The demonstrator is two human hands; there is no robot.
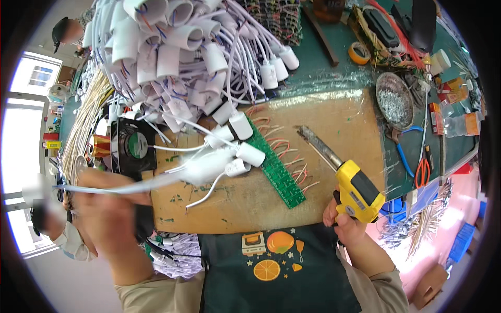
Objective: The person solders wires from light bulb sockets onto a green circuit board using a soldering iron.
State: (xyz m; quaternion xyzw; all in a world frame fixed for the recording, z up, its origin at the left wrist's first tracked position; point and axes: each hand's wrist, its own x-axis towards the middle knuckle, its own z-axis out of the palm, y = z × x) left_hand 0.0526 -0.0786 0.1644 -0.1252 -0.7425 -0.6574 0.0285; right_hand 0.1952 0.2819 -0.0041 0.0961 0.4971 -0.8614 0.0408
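Note:
My left hand [112,211], smeared by motion, is closed on a white cable [141,187] at the left of the board. The cable runs right to a blurred white tubular housing [209,166] over the wooden board. In my right hand [344,225] is a yellow soldering gun [360,193], its metal tip pointing up and left above the board. Between them lies a long green circuit board [279,175] with several pinkish wires along its right side. Several white capped housings [241,125] rest at its upper left end.
The wooden board [334,112] lies on a green table. A heap of white cables with tube housings [172,57] fills the far left, beside a black fan [133,146]. At right are a metal dish [394,99], blue-handled pliers [404,151], orange-handled scissors [422,172] and yellow tape [359,53].

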